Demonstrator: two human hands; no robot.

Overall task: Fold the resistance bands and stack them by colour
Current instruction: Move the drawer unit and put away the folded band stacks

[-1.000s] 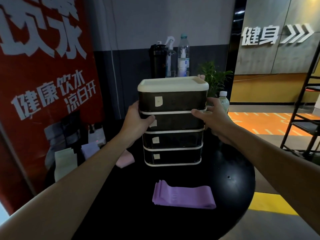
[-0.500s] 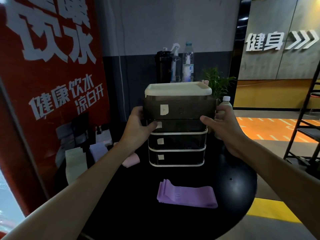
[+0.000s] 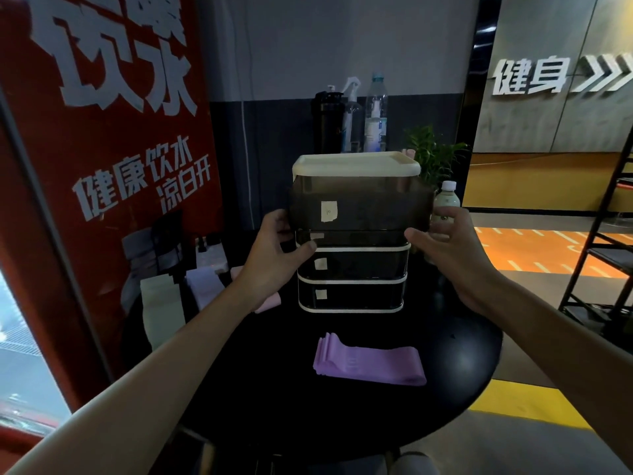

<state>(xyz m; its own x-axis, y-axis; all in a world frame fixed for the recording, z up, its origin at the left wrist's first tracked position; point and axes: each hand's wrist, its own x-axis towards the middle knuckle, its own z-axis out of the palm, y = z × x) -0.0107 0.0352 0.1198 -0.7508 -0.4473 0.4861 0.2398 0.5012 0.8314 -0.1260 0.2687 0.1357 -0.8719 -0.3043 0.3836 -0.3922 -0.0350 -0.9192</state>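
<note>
Top drawer [image 3: 358, 207] drawn out of the 4-tier drawer unit [image 3: 352, 269].
Left hand [image 3: 274, 258] grips its side, right hand [image 3: 445, 255] open beside it; purple band [image 3: 368, 363] lies at 6 o'clock, bottle [image 3: 445, 204] at 2.

A lilac resistance band [image 3: 370, 364] lies on the black tabletop [image 3: 455, 365]. The drawer unit [image 3: 352, 269] is smoky dark with a cream lid [image 3: 356, 163] and cream edging. The banner [image 3: 102, 166] is red with white lettering; pale green [image 3: 159, 311] and pink [image 3: 269, 303] bands lie left.
</note>
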